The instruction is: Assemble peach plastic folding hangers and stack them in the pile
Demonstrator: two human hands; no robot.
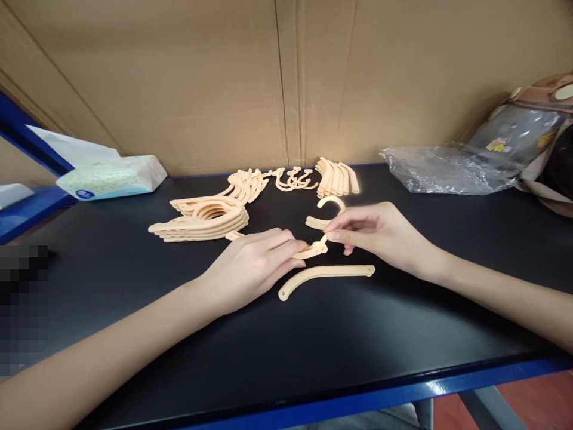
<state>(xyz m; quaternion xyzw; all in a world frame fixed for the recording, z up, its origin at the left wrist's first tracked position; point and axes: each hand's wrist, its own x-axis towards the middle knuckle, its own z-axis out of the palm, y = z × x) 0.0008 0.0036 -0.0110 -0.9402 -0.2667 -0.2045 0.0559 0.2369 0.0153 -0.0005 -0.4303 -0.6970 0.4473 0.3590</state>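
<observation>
My left hand [253, 263] lies on the black table [313, 346] with its fingers closed on a peach plastic hanger arm [308, 252]. My right hand [380, 230] pinches a peach hook piece [331, 206] at the joint where it meets that arm. A second loose hanger arm [324, 276] lies flat just in front of both hands. Behind the left hand sits a stack of finished peach hangers [206, 218].
Loose hooks [293, 179] and a row of hanger arms [335, 177] lie at the back by the cardboard wall. A tissue pack [111, 177] is at the far left, a crumpled clear plastic bag [443, 170] and a bag at the far right. The table's blue front edge [403, 394] runs below.
</observation>
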